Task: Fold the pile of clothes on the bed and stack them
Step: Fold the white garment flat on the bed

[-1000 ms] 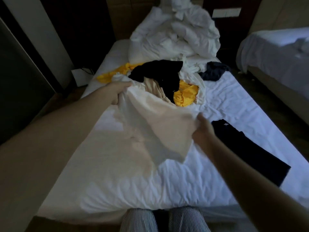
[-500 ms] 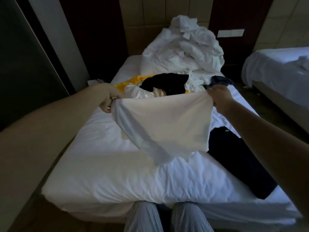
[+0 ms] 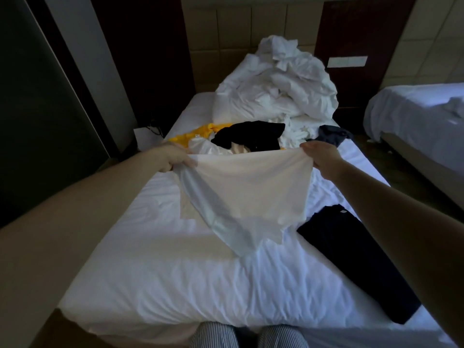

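A white garment [image 3: 246, 194] hangs spread in the air over the middle of the bed [image 3: 155, 280]. My left hand [image 3: 173, 156] grips its top left corner and my right hand [image 3: 322, 155] pinches its top right corner. Its lower edge droops onto the sheet. Behind it lies the pile of clothes: a black piece [image 3: 251, 134], a yellow one [image 3: 195, 135], a cream one and a dark blue one [image 3: 331, 135]. A folded dark garment [image 3: 356, 259] lies flat on the right side of the bed.
A heap of white bedding [image 3: 276, 94] fills the head of the bed against the padded headboard. A second bed [image 3: 421, 116] stands to the right across a narrow floor gap. A dark wall panel runs along the left. My striped trouser knees [image 3: 248, 336] touch the bed's foot.
My right hand rose from low beside the folded dark garment to the level of my left, stretching the white garment wide. Both hands have since held it spread at about the same height.
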### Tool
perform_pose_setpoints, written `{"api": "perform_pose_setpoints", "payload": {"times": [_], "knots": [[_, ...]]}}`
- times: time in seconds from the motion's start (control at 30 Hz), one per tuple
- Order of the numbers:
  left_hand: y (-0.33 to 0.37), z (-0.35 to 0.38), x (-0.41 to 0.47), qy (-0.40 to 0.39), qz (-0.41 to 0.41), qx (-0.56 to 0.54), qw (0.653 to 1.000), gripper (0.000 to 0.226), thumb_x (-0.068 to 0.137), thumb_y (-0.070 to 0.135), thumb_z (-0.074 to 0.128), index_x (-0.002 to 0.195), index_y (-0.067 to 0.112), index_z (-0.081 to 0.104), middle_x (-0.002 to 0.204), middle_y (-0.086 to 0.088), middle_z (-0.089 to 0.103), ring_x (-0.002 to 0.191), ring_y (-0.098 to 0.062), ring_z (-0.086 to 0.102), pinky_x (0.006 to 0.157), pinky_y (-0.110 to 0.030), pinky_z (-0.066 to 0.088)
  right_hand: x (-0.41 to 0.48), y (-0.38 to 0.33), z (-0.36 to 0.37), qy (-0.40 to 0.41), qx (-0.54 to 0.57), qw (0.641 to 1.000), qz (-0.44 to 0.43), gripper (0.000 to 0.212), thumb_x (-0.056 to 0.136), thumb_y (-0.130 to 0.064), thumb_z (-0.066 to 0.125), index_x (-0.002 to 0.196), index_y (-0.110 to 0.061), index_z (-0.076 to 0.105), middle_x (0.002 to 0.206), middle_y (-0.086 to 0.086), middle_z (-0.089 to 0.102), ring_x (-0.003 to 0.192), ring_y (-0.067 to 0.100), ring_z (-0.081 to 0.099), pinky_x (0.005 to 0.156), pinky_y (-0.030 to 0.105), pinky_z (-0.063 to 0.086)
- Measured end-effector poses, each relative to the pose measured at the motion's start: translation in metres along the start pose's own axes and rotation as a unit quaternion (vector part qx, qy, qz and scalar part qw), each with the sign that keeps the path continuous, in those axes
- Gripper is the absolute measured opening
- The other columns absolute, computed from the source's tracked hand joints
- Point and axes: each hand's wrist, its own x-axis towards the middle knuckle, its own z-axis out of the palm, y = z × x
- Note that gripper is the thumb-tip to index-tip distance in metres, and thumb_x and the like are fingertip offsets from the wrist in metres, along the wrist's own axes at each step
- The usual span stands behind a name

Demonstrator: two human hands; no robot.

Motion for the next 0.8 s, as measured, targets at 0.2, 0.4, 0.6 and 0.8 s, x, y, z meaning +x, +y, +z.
{"api": "perform_pose_setpoints", "payload": {"times": [0.2, 0.4, 0.6, 0.8], "knots": [[0.017, -0.011, 0.022, 0.156, 0.156, 0.063, 0.973, 0.037, 0.081, 0.003, 0.071, 0.117, 0.002, 0.064, 0.122, -0.014, 0.061, 0.098, -0.018, 0.054, 0.083, -0.023, 0.042, 0.021, -0.025, 0.002, 0.027, 0.019, 0.997, -0.064, 0.029, 0.091, -0.010, 0.056, 0.117, 0.001, 0.061, 0.089, 0.006, 0.056, 0.081, 0.017, 0.051, 0.064, 0.020, 0.044], [0.049, -0.029, 0.025, 0.219, 0.261, 0.126, 0.932, 0.014, 0.085, 0.008, 0.065, 0.098, 0.003, 0.068, 0.092, -0.007, 0.059, 0.088, -0.018, 0.053, 0.077, -0.024, 0.043, 0.026, -0.060, -0.008, 0.060, 0.020, 0.993, -0.098, 0.023, 0.090, -0.014, 0.056, 0.109, -0.004, 0.065, 0.070, -0.001, 0.051, 0.072, 0.017, 0.051, 0.067, 0.031, 0.046], [0.013, -0.024, 0.002, 0.174, 0.227, 0.191, 0.939, 0.022, 0.082, 0.012, 0.072, 0.102, 0.005, 0.071, 0.095, -0.006, 0.061, 0.094, -0.020, 0.056, 0.080, -0.027, 0.046, -0.012, -0.025, -0.020, 0.040, 0.023, 0.996, -0.080, 0.024, 0.088, -0.009, 0.062, 0.110, 0.001, 0.065, 0.090, 0.008, 0.059, 0.091, 0.023, 0.053, 0.086, 0.037, 0.050], [-0.076, 0.007, -0.051, -0.030, 0.134, 0.280, 0.950, 0.021, 0.081, 0.008, 0.072, 0.102, 0.007, 0.069, 0.092, -0.005, 0.058, 0.091, -0.017, 0.050, 0.068, -0.023, 0.040, -0.086, 0.069, -0.040, -0.052, -0.090, 0.993, 0.053, 0.024, 0.085, -0.014, 0.067, 0.105, -0.001, 0.067, 0.094, 0.020, 0.064, 0.106, 0.037, 0.059, 0.083, 0.040, 0.047]]}}
